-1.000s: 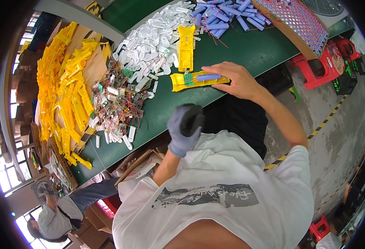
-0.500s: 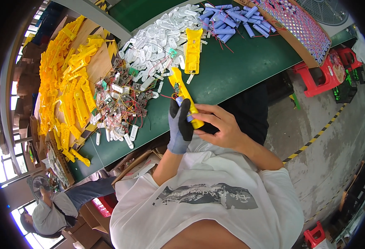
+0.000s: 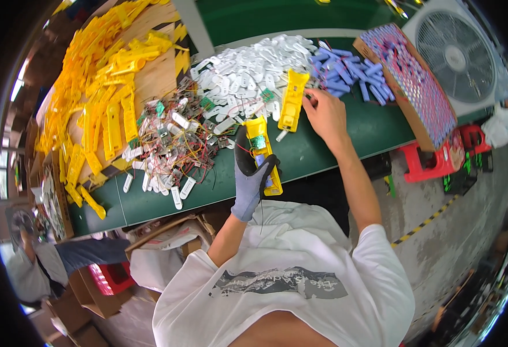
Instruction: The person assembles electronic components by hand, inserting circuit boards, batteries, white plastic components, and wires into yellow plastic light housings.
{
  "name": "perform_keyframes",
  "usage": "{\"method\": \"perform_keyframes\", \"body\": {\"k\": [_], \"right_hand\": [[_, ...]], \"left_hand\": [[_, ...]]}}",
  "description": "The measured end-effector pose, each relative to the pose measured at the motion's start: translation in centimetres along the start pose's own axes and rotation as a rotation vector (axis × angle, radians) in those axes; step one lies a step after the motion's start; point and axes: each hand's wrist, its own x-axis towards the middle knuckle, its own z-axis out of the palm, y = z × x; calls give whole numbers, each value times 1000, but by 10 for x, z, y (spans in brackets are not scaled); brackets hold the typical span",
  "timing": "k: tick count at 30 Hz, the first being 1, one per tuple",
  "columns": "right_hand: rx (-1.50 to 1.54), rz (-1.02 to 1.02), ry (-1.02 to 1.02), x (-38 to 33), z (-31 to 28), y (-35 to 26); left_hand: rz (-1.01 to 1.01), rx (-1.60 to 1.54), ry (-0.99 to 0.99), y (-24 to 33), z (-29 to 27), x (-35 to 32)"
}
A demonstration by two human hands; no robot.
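Two hands are in view: one gloved left hand (image 3: 252, 176) and one bare right hand (image 3: 323, 113). Two yellow housings (image 3: 294, 99) are apart from the piles, and one cardboard box (image 3: 414, 92) and one fan (image 3: 456, 55) are there. The white pieces (image 3: 254, 72), purple cells (image 3: 343, 66) and piled yellow parts (image 3: 100, 75) are too many to count.

The left hand (image 3: 252, 176), in a grey glove, is raised before the chest with fingers closed in a grip. The bare right hand (image 3: 323, 113) is extended forward on a nearly straight arm, palm down, fingers bent.
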Motion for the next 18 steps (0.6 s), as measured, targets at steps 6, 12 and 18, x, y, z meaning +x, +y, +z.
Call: {"method": "perform_keyframes", "body": {"k": [6,12,18], "right_hand": [[107,-131,17,0,-13,-43],[-216,-154,-446,15,5,-57],[234,-24,-231,8,-3,-46]], "left_hand": [[-104,66,67,5,5,7],[320,437,151,-25,-3,25],[-54,290,142,-15,3,27]]}}
